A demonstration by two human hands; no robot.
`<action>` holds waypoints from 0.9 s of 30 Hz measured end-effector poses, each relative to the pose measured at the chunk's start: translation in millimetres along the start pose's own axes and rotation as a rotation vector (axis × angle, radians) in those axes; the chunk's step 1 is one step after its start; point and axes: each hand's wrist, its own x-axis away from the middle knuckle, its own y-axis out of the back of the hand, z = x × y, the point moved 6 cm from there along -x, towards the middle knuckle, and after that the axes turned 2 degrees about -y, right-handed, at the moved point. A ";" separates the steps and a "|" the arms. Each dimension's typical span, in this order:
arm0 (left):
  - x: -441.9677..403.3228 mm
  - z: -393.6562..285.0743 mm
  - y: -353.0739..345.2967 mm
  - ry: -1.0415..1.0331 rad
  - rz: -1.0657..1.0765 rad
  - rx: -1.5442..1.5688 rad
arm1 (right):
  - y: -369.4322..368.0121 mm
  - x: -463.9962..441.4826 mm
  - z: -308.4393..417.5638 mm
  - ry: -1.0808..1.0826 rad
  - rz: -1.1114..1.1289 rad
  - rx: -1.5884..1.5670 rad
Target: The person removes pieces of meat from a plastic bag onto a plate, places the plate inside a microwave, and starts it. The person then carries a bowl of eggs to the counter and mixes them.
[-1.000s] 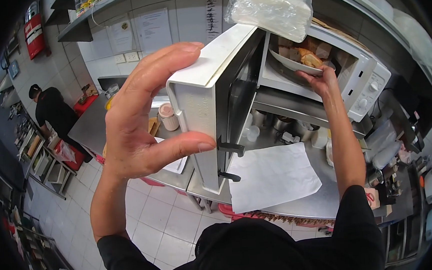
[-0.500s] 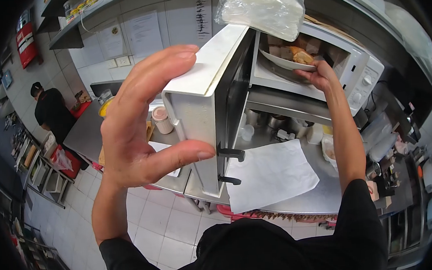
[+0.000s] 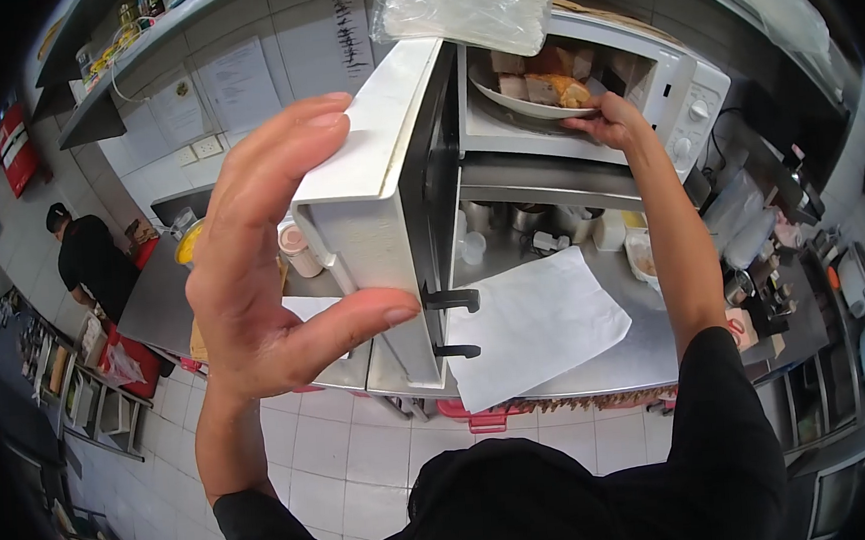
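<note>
My left hand is around the edge of the white microwave door, fingers over its top and thumb on its inner side near the black latch hooks. The door stands wide open. At the mouth of the microwave, my right hand grips the near right rim of a white plate. Pale chunks of food and a browned piece lie on the plate, which is mostly inside the cavity.
Atop the microwave lies a clear plastic pack. A white sheet covers part of the steel counter below. Small cups and containers stand under the microwave shelf. Farther left, another person in black works at a counter.
The head view has shifted, so the microwave and both hands appear farther left. More of the food on the plate shows now. Both hands keep their holds.
</note>
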 end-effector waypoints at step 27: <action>-85.2 -50.3 -156.8 -0.068 -0.014 -0.326 | 83.5 145.5 -59.4 0.277 0.087 0.177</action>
